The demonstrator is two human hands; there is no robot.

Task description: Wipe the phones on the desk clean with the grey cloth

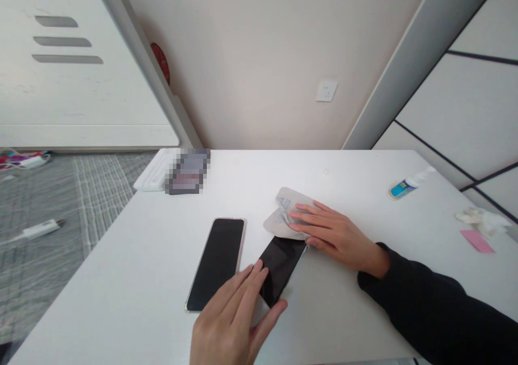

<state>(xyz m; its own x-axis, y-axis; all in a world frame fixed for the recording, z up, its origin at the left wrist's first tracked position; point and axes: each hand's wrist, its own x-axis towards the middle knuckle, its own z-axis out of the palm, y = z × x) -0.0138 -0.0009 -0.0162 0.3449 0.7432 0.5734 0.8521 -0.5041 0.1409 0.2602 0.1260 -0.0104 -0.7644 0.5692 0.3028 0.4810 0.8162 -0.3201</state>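
Observation:
My left hand (pixel 232 311) reaches in from the bottom edge and grips a dark phone (pixel 283 262) by its sides, fingertips along the left side and thumb by the lower right corner. The phone lies tilted to the right on the white table. Over its far end is a crumpled pale grey cloth (pixel 285 208) with faint printed letters. My right hand (pixel 329 232) rests on that cloth with fingers stretched out and spread, its thumb near the phone's right edge. To the left lies a second phone (pixel 217 265), black screen up, in a clear case.
A small blue-and-white spray bottle (pixel 404 187) lies on the table (pixel 356 322) at the right. Beyond it are a pink slip (pixel 477 241) and crumpled white tissue (pixel 483 219). A white box (pixel 156 170) and a blurred-out dark item (pixel 188 173) sit at the far left corner.

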